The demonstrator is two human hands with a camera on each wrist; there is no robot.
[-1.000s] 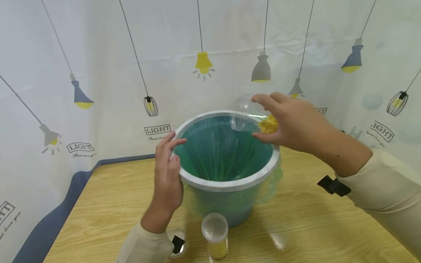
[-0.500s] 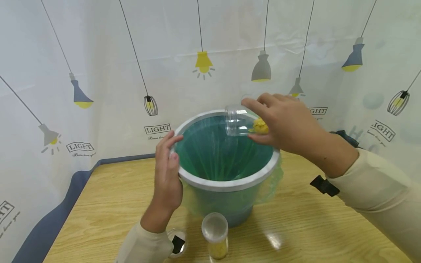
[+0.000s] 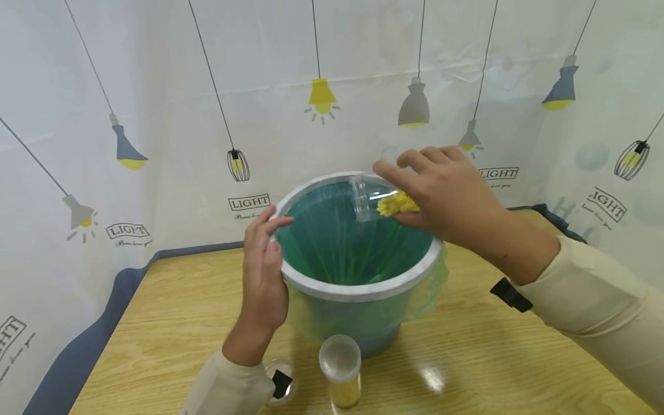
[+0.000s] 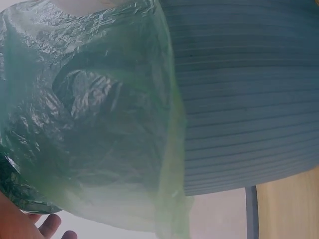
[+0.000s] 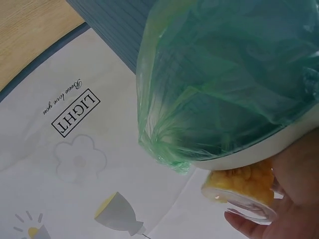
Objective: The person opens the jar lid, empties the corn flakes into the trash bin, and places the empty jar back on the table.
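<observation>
A blue-grey trash bin point(image 3: 376, 340) with a white rim stands on the table, lined with a green plastic bag point(image 4: 109, 129) folded over its outside. My left hand point(image 3: 264, 276) rests against the rim's left side, fingers fairly straight. Over the rim's far right my right hand point(image 3: 441, 190) grips a clear plastic jar point(image 3: 365, 199) lying nearly on its side, its mouth pointing left over the bin's opening. Yellow pieces point(image 3: 395, 203) lie inside the jar, bunched toward its base and lower wall. In the right wrist view the jar's base point(image 5: 244, 204) shows beside the rim, the fingers round it.
A second clear jar point(image 3: 342, 374) with its lid on and yellow contents stands in front of the bin. Beside it, near the left sleeve, lies a round clear lid point(image 3: 282, 383). A white curtain point(image 3: 181, 98) printed with lamps hangs behind the wooden table point(image 3: 171, 305).
My right hand has moved a little left and tipped the jar's mouth lower over the bin. The yellow pieces have slid along toward the mouth. My left hand stays at the rim.
</observation>
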